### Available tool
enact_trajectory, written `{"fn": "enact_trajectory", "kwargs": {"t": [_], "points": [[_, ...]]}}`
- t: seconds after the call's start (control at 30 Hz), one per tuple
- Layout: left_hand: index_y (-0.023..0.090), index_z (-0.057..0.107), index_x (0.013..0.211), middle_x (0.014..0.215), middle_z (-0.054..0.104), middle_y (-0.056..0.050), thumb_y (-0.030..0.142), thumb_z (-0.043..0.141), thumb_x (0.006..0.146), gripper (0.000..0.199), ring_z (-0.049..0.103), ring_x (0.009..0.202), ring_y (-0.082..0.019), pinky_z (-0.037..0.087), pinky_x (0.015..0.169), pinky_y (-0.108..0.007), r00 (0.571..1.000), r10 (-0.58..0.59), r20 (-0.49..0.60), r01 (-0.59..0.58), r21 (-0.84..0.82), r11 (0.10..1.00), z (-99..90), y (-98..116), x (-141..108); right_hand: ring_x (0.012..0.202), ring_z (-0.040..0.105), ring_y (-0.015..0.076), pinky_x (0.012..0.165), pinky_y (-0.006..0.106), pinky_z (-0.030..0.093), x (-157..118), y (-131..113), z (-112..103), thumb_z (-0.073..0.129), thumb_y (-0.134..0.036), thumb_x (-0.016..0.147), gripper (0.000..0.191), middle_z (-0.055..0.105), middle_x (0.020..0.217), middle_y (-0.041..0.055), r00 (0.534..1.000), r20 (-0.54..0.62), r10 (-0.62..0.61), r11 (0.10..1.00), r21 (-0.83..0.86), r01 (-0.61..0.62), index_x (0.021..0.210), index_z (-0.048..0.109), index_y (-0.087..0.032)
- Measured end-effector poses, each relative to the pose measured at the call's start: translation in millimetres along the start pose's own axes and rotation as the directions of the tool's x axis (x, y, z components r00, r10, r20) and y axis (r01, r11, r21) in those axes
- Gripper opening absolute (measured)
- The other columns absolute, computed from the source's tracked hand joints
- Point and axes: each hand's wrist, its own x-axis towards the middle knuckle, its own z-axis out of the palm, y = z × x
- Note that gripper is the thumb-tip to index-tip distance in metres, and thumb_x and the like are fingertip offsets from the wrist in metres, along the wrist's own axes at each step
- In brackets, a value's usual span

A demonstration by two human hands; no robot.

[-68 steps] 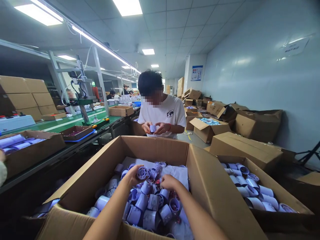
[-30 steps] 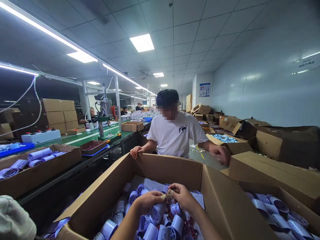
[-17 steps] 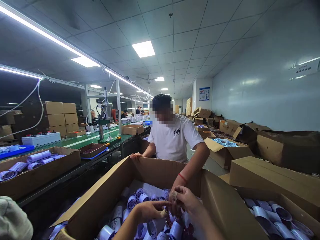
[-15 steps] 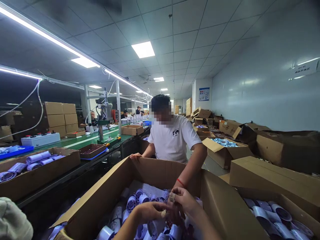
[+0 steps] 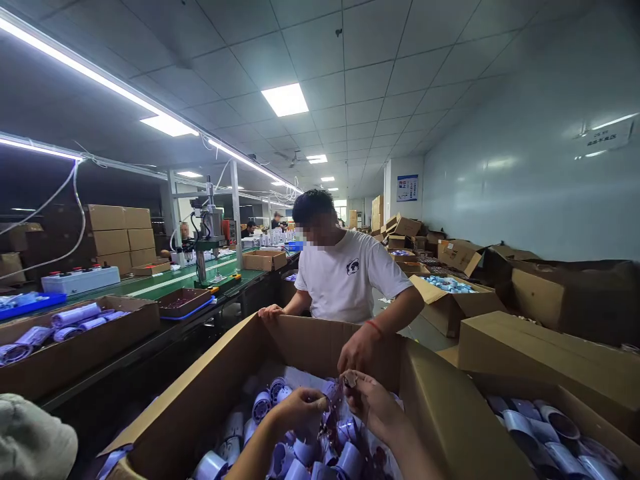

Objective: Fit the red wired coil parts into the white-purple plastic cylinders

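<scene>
Both my hands are over a large open cardboard box (image 5: 195,393) that holds many white-violet plastic cylinders (image 5: 211,465). My left hand (image 5: 300,408) is closed, thumb and fingertips pinched together; what they hold, if anything, is too small to name. To its right, my right hand (image 5: 373,400) grips a small pale piece (image 5: 351,379) between thumb and fingers. Thin dark reddish strands (image 5: 326,427) hang or lie among the cylinders below my hands. A person's hand (image 5: 359,350) is just beyond my right hand.
Facing me, a person in a white shirt (image 5: 345,273) rests a hand on the box's far edge. At left stands a green-topped workbench (image 5: 150,283) with a press (image 5: 210,227) and trays. An open box of cylinders (image 5: 615,427) is at right.
The other person's right hand has drawn up and back from between my hands, and their head has lowered. My right hand still has the pale piece; my left hand's fingers have closed together.
</scene>
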Motion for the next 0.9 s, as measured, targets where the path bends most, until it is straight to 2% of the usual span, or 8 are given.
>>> {"fn": "enact_trajectory", "kwargs": {"t": [0.1, 0.17, 0.23, 0.33, 0.5, 0.73, 0.8, 0.9], "points": [[0.016, 0.053, 0.062, 0.05, 0.04, 0.007, 0.074, 0.063, 0.054, 0.059, 0.034, 0.045, -0.006, 0.023, 0.047, -0.021, 1.0, 0.023, 0.006, -0.023, -0.001, 1.0, -1.3, -1, 0, 0.035, 0.038, 0.0009, 0.035, 0.014, 0.025, 2, 5, 1, 0.084, -0.032, 0.048, 0.034, 0.062, 0.054, -0.0015, 0.999, 0.027, -0.018, 0.999, -0.031, 0.019, 0.066, 0.06, -0.014], [0.016, 0.053, 0.061, 0.05, 0.04, 0.007, 0.072, 0.064, 0.054, 0.058, 0.032, 0.046, -0.006, 0.022, 0.047, -0.022, 0.999, 0.021, 0.026, -0.021, -0.016, 1.0, -1.1, -2, -2, 0.03, 0.029, -0.0006, 0.032, 0.016, 0.017, 3, 7, 1, 0.083, -0.033, 0.048, 0.034, 0.063, 0.055, -0.0018, 1.0, 0.001, -0.03, 0.998, -0.063, 0.03, 0.064, 0.059, -0.015], [0.016, 0.055, 0.062, 0.05, 0.041, 0.007, 0.071, 0.065, 0.055, 0.056, 0.032, 0.047, -0.006, 0.022, 0.048, -0.022, 0.999, 0.01, 0.039, -0.009, -0.037, 0.999, -0.3, -1, -3, 0.029, 0.027, -0.0006, 0.031, 0.016, 0.015, 4, 9, 1, 0.082, -0.034, 0.045, 0.035, 0.063, 0.054, -0.002, 0.999, -0.029, -0.036, 0.997, -0.07, 0.034, 0.065, 0.06, -0.016], [0.017, 0.058, 0.067, 0.052, 0.044, 0.006, 0.068, 0.064, 0.06, 0.052, 0.036, 0.048, -0.007, 0.024, 0.049, -0.022, 0.999, 0.008, 0.037, -0.006, -0.065, 0.998, -0.2, -1, -6, 0.032, 0.035, 0.0019, 0.033, 0.017, 0.019, 2, 9, 3, 0.079, -0.033, 0.047, 0.031, 0.064, 0.058, -0.0014, 0.998, -0.05, -0.04, 0.999, -0.039, 0.038, 0.067, 0.06, -0.017], [0.016, 0.062, 0.07, 0.054, 0.046, 0.005, 0.063, 0.065, 0.064, 0.047, 0.038, 0.051, -0.008, 0.028, 0.051, -0.021, 1.0, 0.029, 0.005, -0.028, -0.101, 0.995, -5.5, -3, -4, 0.041, 0.047, 0.0056, 0.036, 0.016, 0.023, 2, 10, 5, 0.074, -0.026, 0.052, 0.022, 0.066, 0.063, 0.0008, 0.988, -0.153, 0.005, 1.0, 0.004, -0.004, 0.069, 0.062, -0.018], [0.015, 0.061, 0.07, 0.056, 0.046, 0.006, 0.056, 0.073, 0.059, 0.044, 0.037, 0.049, -0.006, 0.028, 0.05, -0.02, 1.0, 0.008, -0.012, -0.011, -0.285, 0.958, -7.5, -9, 3, 0.043, 0.049, 0.0052, 0.04, 0.016, 0.033, 0, 10, 7, 0.079, -0.022, 0.048, 0.023, 0.062, 0.055, 0.0, 0.995, -0.096, -0.016, 1.0, 0.017, 0.018, 0.066, 0.067, -0.014], [0.016, 0.062, 0.078, 0.06, 0.051, 0.005, 0.053, 0.074, 0.059, 0.043, 0.04, 0.051, -0.007, 0.029, 0.051, -0.02, 0.999, -0.017, -0.043, -0.001, -0.375, 0.927, -7.1, -9, 4, 0.045, 0.05, 0.0062, 0.042, 0.017, 0.037, 0, 9, 7, 0.08, -0.023, 0.049, 0.024, 0.063, 0.056, 0.0004, 0.995, -0.089, -0.046, 0.999, 0.01, 0.047, 0.067, 0.068, -0.014], [0.018, 0.061, 0.084, 0.064, 0.056, 0.003, 0.046, 0.074, 0.062, 0.038, 0.047, 0.052, -0.01, 0.034, 0.054, -0.022, 0.985, -0.131, -0.112, 0.041, -0.59, 0.807, -11.7, -9, 6, 0.048, 0.054, 0.0087, 0.046, 0.02, 0.041, -1, 5, 8, 0.082, -0.027, 0.048, 0.027, 0.065, 0.06, 0.0015, 0.986, -0.112, -0.123, 0.991, 0.03, 0.127, 0.068, 0.068, -0.015]]}}
